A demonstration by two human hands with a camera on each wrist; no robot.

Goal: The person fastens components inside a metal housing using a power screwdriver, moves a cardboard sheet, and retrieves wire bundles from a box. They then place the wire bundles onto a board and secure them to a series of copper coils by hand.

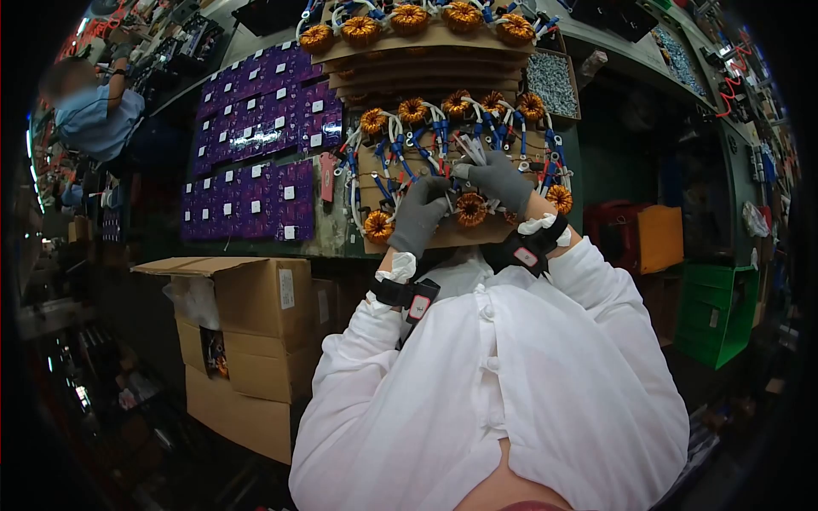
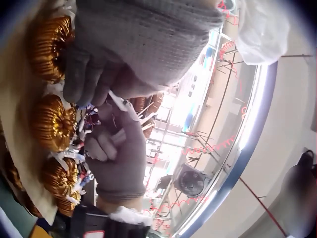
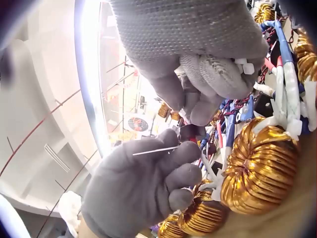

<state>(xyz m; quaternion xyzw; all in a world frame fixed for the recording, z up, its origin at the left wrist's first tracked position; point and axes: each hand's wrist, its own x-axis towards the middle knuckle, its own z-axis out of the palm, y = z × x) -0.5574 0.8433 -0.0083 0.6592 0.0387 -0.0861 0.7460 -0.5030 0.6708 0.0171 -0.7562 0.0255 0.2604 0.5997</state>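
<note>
While at least three coils (image 1: 471, 210) are lying nearest me, my right hand (image 1: 501, 183) is gripping several white strips (image 1: 474, 151) above mid-frame; whether my left hand (image 1: 419, 215) is holding anything, I cannot tell. Both are covering wiring (image 1: 396, 148). Five coils (image 1: 456, 103) are sitting beyond, five more topping a cardboard stack (image 1: 426, 63), upper centre.

- From my remote seat, the head view gives me a dark green table (image 1: 339, 230) at 12 o'clock and a grey bench (image 1: 618, 51) between 1 and 2.
- I see a green crate (image 1: 700, 298) just past 3 o'clock, a cardboard box (image 1: 251, 300) at 8.
- My left wrist view shows a pale ceiling (image 2: 285, 111) and bright strip light (image 2: 254, 111) around 3 o'clock.
</note>
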